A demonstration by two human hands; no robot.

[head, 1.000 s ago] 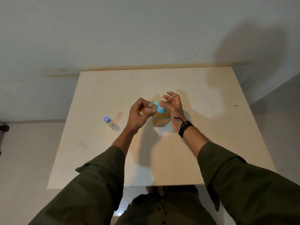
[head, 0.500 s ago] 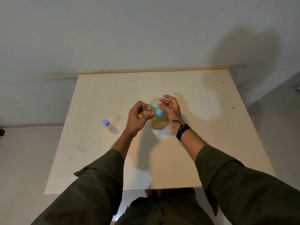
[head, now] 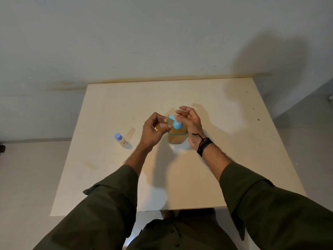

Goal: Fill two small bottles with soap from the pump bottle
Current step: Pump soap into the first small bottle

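Risk first: the small bottle (head: 161, 125) has a narrow mouth, and I judge that if it sits off the blue spout (head: 171, 117) when I press, soap runs down its side and onto the tabletop (head: 216, 159); a fast or full stroke could also overfill it, since amber already shows well up the bottle; my left fingers hide part of the neck, so I cannot tell the exact alignment; a hard press with no hand bracing the pump bottle (head: 177, 135) could tip or slide it.

Left hand (head: 150, 131): fingers and thumb curled round the small bottle, gripping it tilted, mouth up against the spout tip, just left of the pump bottle; wrist raised off the tabletop.

Right hand (head: 191, 123): fingers loosely extended and relaxed, gripping nothing; it arches over the pump head (head: 177, 125) from the right, fingertips near the spout; whether the palm touches the pump head I cannot tell; black cords on the wrist.

Positions: pump bottle upright near the middle of the tabletop; second small bottle (head: 121, 140), blue cap on, stands toward the left edge, well apart from both hands; it appears pale, so I judge it not yet filled.
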